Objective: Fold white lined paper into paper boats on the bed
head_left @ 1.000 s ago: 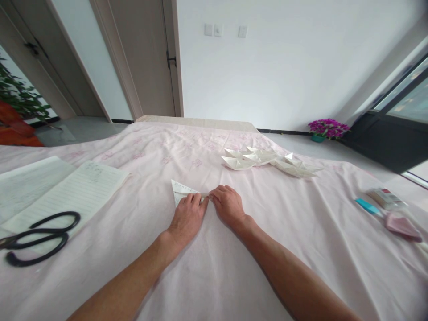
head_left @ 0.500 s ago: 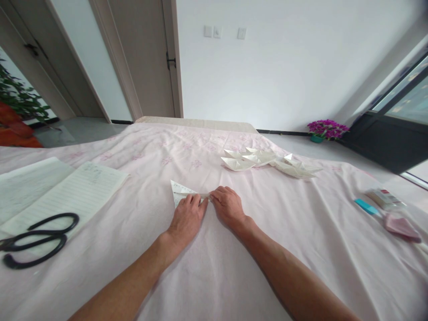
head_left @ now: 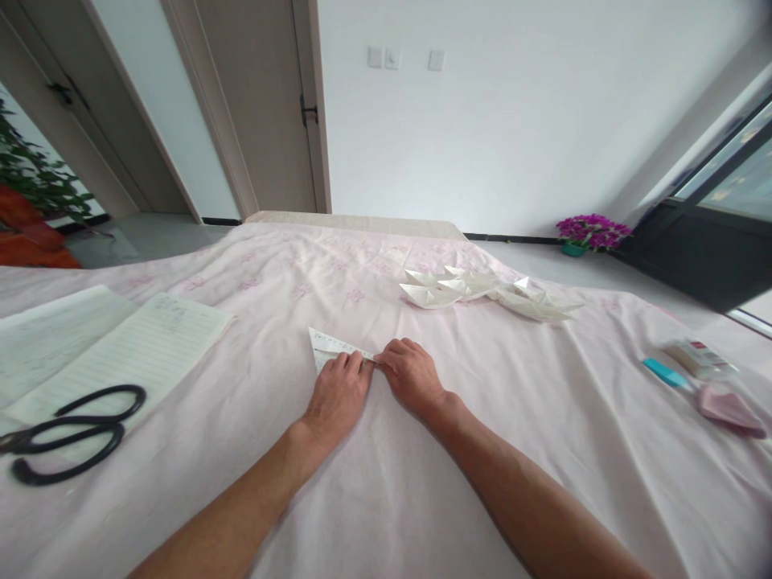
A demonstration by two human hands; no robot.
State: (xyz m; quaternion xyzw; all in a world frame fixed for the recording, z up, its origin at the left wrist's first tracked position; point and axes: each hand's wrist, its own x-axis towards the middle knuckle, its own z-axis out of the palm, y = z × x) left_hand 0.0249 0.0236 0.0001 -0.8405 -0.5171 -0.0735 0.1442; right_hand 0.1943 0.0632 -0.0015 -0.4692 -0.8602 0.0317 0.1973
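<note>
A small folded sheet of paper (head_left: 326, 341) with writing on it lies on the pink cloth, its pointed corner to the upper left. My left hand (head_left: 342, 392) presses over its lower part, fingers together and holding it against the cloth. At the paper's right tip, my right hand (head_left: 414, 371) is closed in a pinch, the fingertips of both hands almost touching. The paper beneath my left fingers is hidden. Beyond my right hand sit several folded paper boats (head_left: 431, 296), bunched together.
Black-handled scissors (head_left: 72, 434) lie partly on a lined notebook (head_left: 129, 354) at the left. On the right are a light blue object (head_left: 664, 372), a small pack (head_left: 700, 359) and a pink cloth-like item (head_left: 731, 410). The flowered pink cloth (head_left: 271, 273) is wrinkled.
The strip along the paper's upper edge now lies flatter, showing more writing. My right fingertips have shifted slightly left and down; my left hand stays nearly in place.
</note>
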